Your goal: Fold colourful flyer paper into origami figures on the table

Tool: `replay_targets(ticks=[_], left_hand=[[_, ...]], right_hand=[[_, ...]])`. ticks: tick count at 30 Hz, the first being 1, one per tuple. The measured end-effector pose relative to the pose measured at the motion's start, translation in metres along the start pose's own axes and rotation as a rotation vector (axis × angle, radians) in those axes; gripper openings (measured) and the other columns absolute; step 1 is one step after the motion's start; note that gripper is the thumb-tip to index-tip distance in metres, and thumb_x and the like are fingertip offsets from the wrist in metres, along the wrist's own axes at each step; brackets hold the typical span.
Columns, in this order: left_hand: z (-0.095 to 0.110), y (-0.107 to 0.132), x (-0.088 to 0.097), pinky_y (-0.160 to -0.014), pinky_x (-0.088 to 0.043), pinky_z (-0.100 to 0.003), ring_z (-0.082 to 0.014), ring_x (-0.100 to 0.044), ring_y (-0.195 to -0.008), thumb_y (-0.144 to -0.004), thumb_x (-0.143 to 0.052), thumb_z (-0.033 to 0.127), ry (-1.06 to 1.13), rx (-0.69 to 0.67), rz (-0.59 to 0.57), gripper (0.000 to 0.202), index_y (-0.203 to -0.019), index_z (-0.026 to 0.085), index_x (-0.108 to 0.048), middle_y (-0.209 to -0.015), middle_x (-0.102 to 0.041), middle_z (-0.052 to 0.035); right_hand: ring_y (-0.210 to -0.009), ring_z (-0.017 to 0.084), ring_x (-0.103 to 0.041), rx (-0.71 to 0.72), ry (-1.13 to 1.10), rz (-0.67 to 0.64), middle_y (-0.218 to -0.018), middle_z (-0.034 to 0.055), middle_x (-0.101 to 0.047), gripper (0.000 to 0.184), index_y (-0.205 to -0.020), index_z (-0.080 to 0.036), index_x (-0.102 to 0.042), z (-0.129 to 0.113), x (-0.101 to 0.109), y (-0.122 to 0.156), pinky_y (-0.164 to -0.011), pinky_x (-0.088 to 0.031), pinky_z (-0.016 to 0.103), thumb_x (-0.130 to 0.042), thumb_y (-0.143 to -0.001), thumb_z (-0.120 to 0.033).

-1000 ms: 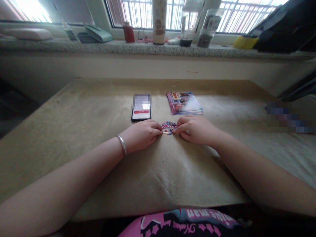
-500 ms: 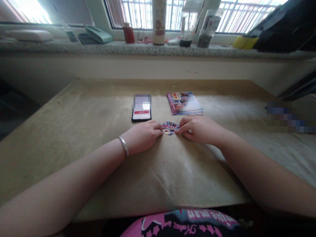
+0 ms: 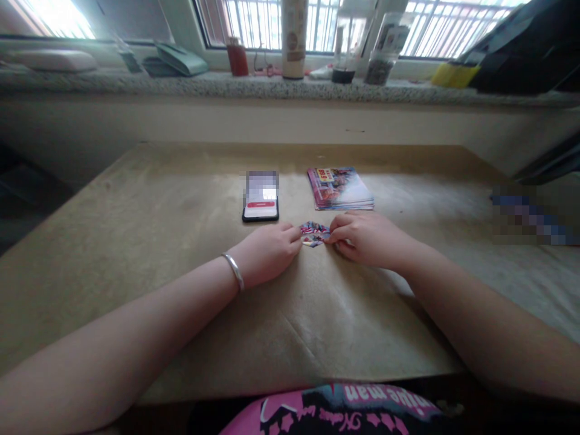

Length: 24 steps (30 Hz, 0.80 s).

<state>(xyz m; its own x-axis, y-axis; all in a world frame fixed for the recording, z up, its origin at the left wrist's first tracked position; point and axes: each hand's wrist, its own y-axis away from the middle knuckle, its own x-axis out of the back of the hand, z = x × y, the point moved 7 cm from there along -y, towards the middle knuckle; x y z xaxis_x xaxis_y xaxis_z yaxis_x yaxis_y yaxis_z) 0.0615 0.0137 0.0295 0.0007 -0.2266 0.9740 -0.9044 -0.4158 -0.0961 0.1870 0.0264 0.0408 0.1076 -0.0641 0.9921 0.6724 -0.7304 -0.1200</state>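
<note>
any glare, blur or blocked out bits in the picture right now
Head view: windows glare white in places; head view: table has a soft sheen; head view: phone partly pixelated; head view: print on the folded paper too soft to read.

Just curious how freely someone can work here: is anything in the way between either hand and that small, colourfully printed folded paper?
Nothing visible: the left hand and right hand are at opposite ends of the folded paper. The phone and printed stack lie farther back, clear of it.
</note>
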Motion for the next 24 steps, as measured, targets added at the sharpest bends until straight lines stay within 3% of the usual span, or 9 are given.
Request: replay_targets(ticks=[4,8,12,20,24], left_hand=[[0.005,-0.001,-0.001,-0.072,-0.051,-0.034,-0.0211,-0.057,-0.082,-0.087,-0.045,0.011,-0.050,0.006,-0.014,0.019,-0.088,0.010,-0.064,-0.089,-0.062,-0.0098],[0.000,0.003,0.000,-0.080,-0.050,-0.032,-0.0208,-0.057,-0.088,-0.086,-0.047,0.013,0.006,0.002,0.087,0.017,-0.088,0.009,-0.063,-0.093,-0.063,-0.0112],[-0.006,0.005,0.001,-0.079,-0.050,-0.030,-0.0190,-0.055,-0.089,-0.087,-0.047,0.015,0.074,0.029,0.189,0.031,-0.115,0.011,-0.058,-0.100,-0.063,-0.0095],[-0.005,0.001,-0.002,-0.080,-0.049,-0.033,-0.0203,-0.053,-0.089,-0.087,-0.047,0.016,0.067,0.044,0.118,0.031,-0.116,0.014,-0.059,-0.101,-0.061,-0.0092],[-0.004,0.003,-0.002,-0.080,-0.049,-0.033,-0.0206,-0.054,-0.090,-0.089,-0.045,0.019,0.040,0.011,0.130,0.033,-0.119,0.013,-0.057,-0.103,-0.061,-0.0101]], right_hand=[[-0.086,0.019,-0.063,-0.001,-0.050,0.050,-0.102,0.0033,-0.068,0.022,-0.087,-0.023,-0.072,-0.002,0.000,0.000,-0.074,-0.045,0.030,-0.052,-0.081,-0.017],[-0.090,0.019,-0.062,-0.011,-0.135,0.118,-0.105,0.0040,-0.067,0.020,-0.086,-0.021,-0.070,0.003,-0.003,0.000,-0.079,-0.047,0.030,-0.052,-0.079,-0.015],[-0.091,0.020,-0.061,-0.007,-0.161,0.133,-0.100,0.0055,-0.067,0.019,-0.086,-0.020,-0.068,0.003,-0.005,-0.001,-0.081,-0.047,0.031,-0.051,-0.079,-0.016],[-0.092,0.022,-0.061,-0.065,-0.129,0.132,-0.096,0.0071,-0.068,0.020,-0.094,-0.020,-0.067,0.002,-0.006,-0.003,-0.081,-0.047,0.034,-0.051,-0.082,-0.020],[-0.100,0.023,-0.059,-0.102,-0.169,0.187,-0.108,0.0092,-0.066,0.026,-0.104,-0.017,-0.065,0.007,-0.009,-0.003,-0.088,-0.046,0.035,-0.052,-0.082,-0.020]])
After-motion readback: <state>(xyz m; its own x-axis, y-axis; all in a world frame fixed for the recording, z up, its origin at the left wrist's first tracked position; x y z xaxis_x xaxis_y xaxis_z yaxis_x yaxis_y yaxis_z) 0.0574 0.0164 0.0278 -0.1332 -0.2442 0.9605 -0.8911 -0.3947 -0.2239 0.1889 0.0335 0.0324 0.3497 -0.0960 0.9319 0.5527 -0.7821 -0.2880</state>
